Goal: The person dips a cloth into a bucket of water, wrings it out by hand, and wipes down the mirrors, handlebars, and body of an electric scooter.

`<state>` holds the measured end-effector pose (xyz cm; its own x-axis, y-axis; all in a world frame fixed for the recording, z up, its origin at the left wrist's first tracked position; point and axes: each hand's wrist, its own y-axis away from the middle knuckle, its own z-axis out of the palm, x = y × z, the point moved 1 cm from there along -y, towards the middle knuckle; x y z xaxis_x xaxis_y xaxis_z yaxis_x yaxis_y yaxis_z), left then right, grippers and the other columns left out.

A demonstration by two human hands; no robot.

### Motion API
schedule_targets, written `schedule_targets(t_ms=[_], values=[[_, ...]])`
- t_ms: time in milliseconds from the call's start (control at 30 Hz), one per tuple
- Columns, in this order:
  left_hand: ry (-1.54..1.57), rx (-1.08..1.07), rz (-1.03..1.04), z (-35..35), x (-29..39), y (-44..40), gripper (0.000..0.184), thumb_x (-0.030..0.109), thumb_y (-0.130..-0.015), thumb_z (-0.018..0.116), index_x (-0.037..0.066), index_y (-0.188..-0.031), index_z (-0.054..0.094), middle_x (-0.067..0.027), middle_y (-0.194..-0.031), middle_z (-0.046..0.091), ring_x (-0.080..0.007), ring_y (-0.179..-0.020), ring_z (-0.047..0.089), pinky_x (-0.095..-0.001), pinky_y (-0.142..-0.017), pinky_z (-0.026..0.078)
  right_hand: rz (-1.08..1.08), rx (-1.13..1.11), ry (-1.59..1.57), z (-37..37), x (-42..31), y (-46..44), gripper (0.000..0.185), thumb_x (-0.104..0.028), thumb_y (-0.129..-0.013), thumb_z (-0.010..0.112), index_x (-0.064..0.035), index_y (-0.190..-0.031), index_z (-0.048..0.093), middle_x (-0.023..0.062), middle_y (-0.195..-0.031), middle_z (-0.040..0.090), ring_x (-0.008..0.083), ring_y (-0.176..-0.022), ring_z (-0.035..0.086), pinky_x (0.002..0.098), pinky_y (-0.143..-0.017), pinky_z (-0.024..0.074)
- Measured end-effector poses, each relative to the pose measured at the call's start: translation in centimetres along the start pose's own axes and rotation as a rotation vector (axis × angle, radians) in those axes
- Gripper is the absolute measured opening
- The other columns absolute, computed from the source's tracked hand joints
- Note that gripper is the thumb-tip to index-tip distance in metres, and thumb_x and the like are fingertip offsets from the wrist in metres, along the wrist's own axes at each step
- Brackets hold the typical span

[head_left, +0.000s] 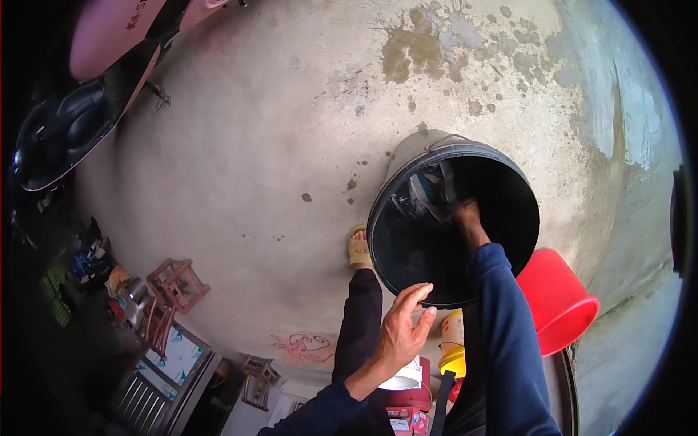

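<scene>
The broad rim of a black bucket (456, 150) is crossed on its near right side by the right forearm, and by the left hand (401, 336) its near edge is approached from outside. To the left of the bucket, the widest stretch of concrete floor (240, 152) is left between it and the pink scooter (116, 36) and the wooden stool (177, 285). On the right, room is narrowed by a red bucket (556, 294), set just beside the black one. A sandalled foot (358, 245) is placed close against the left side of the rim.

Inside the black bucket, the right hand (467, 216) is lowered well below the rim, beside a pale, partly see-through item (430, 190) with a teal patch, apparently plastic. Whether its fingers are closed on that item cannot be told in the dark interior. The left fingers are loosely spread, thumb apart, with nothing held. Below the near rim, a yellow container (452, 360) is seen beside the dark-clothed legs.
</scene>
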<state>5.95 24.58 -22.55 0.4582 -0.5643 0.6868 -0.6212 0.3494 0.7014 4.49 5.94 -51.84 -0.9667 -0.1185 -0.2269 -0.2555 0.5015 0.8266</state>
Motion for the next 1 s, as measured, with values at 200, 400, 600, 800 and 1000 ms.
schedule_targets(t_ms=[200, 400, 600, 800, 1000], values=[[0.526, 0.013, -0.375, 0.1, -3.7, -1.5, 0.057, 0.033, -0.103, 0.054, -0.003, -0.145, 0.040, -0.0209, -0.143, 0.050, -0.0291, -0.127, 0.055, -0.0370, -0.101, 0.048, 0.302, -0.157, -0.887, -2.2, -4.8, 10.8, 0.021, -0.024, -0.080, 0.071, -0.0145, -0.093, 0.058, -0.0011, -0.077, 0.061, 0.0131, -0.066, 0.058, 0.0290, -0.050, 0.0454], [1.072, -0.336, -0.833, -1.2, -1.5, -5.9, 0.103, 0.084, -0.086, 0.033, 0.005, -0.152, 0.032, -0.0213, -0.147, 0.045, -0.0314, -0.134, 0.045, -0.0515, -0.111, 0.033, 0.381, -0.303, -1.282, -5.6, -6.1, 22.7, 0.018, -0.020, -0.087, 0.065, -0.0124, -0.102, 0.059, 0.0030, -0.092, 0.065, 0.0168, -0.071, 0.063, 0.0285, -0.048, 0.0483], [1.424, -0.336, -0.595, 0.1, 0.9, -7.1, 0.095, 0.078, -0.081, 0.054, 0.008, -0.144, 0.041, -0.0221, -0.122, 0.062, -0.0392, -0.109, 0.064, -0.0553, -0.091, 0.055, 0.373, -0.447, -1.437, -10.8, -6.4, 33.9, 0.035, -0.005, -0.086, 0.065, -0.0108, -0.117, 0.051, 0.0052, -0.099, 0.065, 0.0152, -0.075, 0.064, 0.0269, -0.050, 0.0485], [1.201, -0.251, -0.514, -1.1, 2.0, -10.1, 0.078, 0.064, -0.087, 0.059, 0.000, -0.132, 0.052, -0.0213, -0.107, 0.068, -0.0339, -0.089, 0.070, -0.0491, -0.080, 0.059, 0.434, -0.586, -1.382, -14.9, -5.6, 40.0, 0.039, 0.001, -0.087, 0.060, -0.0108, -0.121, 0.044, 0.0069, -0.104, 0.060, 0.0140, -0.074, 0.058, 0.0260, -0.050, 0.0456], [0.908, -0.147, -0.568, -2.8, 4.3, -13.7, 0.037, 0.040, -0.084, 0.074, 0.005, -0.092, 0.065, -0.0092, -0.080, 0.067, -0.0221, -0.066, 0.064, -0.0367, -0.063, 0.055, 0.467, -0.913, -1.507, -16.5, -2.5, 42.1, 0.065, 0.001, -0.087, 0.061, -0.0094, -0.144, 0.031, 0.0121, -0.113, 0.058, 0.0169, -0.074, 0.059, 0.0251, -0.049, 0.0445]])
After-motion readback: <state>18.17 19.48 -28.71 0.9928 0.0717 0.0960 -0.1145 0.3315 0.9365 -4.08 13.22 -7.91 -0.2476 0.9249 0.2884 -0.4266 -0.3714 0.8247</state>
